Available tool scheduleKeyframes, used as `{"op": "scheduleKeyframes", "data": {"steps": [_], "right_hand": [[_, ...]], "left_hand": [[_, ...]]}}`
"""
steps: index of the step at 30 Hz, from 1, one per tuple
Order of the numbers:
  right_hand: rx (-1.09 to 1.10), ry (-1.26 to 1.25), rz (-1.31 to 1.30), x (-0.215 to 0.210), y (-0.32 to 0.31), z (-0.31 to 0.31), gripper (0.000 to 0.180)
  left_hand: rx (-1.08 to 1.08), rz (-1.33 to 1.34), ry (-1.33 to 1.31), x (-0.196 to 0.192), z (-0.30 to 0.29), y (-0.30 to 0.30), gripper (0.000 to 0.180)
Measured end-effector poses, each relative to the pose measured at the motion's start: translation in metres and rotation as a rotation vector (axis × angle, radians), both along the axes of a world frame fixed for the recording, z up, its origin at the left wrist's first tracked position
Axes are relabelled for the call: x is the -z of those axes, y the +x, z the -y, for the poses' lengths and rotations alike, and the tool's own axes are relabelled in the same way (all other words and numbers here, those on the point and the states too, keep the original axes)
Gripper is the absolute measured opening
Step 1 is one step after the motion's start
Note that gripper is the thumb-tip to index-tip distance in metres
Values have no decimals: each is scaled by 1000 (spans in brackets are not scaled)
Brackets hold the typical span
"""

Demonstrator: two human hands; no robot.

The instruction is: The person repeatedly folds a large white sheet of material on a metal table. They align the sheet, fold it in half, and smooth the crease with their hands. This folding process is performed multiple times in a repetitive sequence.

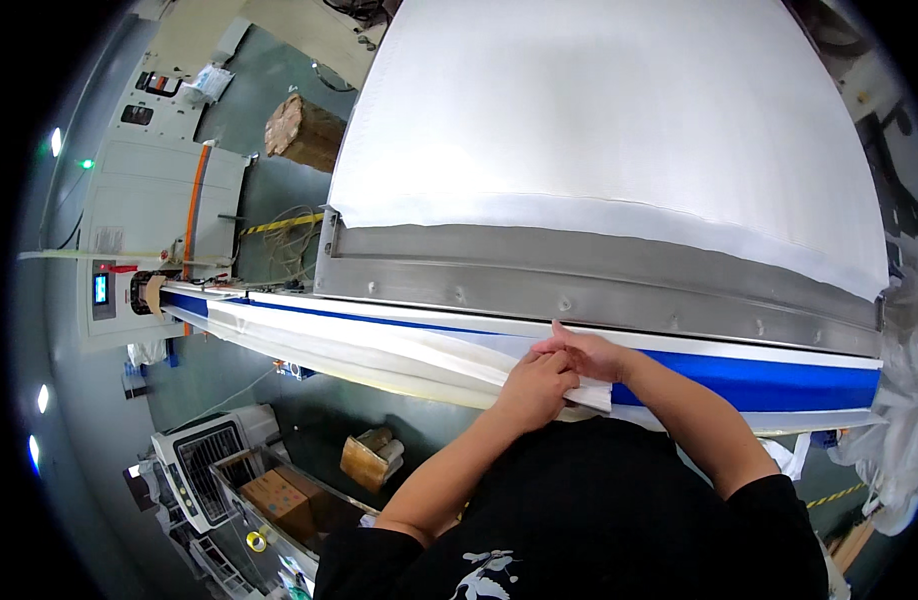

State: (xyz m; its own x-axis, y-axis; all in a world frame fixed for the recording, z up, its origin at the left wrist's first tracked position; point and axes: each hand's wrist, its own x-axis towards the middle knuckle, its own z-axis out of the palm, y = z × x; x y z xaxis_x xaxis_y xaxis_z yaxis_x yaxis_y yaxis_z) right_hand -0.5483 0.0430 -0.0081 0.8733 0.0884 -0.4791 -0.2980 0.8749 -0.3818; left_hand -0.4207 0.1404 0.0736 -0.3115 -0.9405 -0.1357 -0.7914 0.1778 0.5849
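Both hands meet just in front of my body, at the near edge of a long rail covered with a blue strip (759, 381). My left hand (536, 390) is closed, its fingers gathered on the end of a long white cloth (419, 360). That cloth stretches away to the left along the rail. Against the left fingers rests my right hand (591, 353), also closed at the same spot, its thumb raised. The hands overlap, so exactly what the right fingers pinch is hidden.
Beyond the rail lies a metal bar (459, 275) before a wide white sheet (599, 120). A white machine cabinet (144, 200) stands at left. On the floor are a brown box (304, 132), an air cooler (204, 465) and a carton (279, 500). Clear plastic (894, 440) hangs at right.
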Motion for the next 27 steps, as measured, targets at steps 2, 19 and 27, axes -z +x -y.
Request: {"op": "scheduleKeyframes", "data": {"steps": [2, 19, 27], "right_hand": [[-70, 29, -77, -8, 2, -6, 71], [-35, 118, -213, 0, -46, -21, 78], [-101, -80, -321, -7, -41, -15, 70]], "left_hand": [[-7, 33, 78, 0, 1, 0, 19], [-349, 237, 312, 13, -7, 87, 55], [-399, 589, 451, 30, -28, 142, 39]]}}
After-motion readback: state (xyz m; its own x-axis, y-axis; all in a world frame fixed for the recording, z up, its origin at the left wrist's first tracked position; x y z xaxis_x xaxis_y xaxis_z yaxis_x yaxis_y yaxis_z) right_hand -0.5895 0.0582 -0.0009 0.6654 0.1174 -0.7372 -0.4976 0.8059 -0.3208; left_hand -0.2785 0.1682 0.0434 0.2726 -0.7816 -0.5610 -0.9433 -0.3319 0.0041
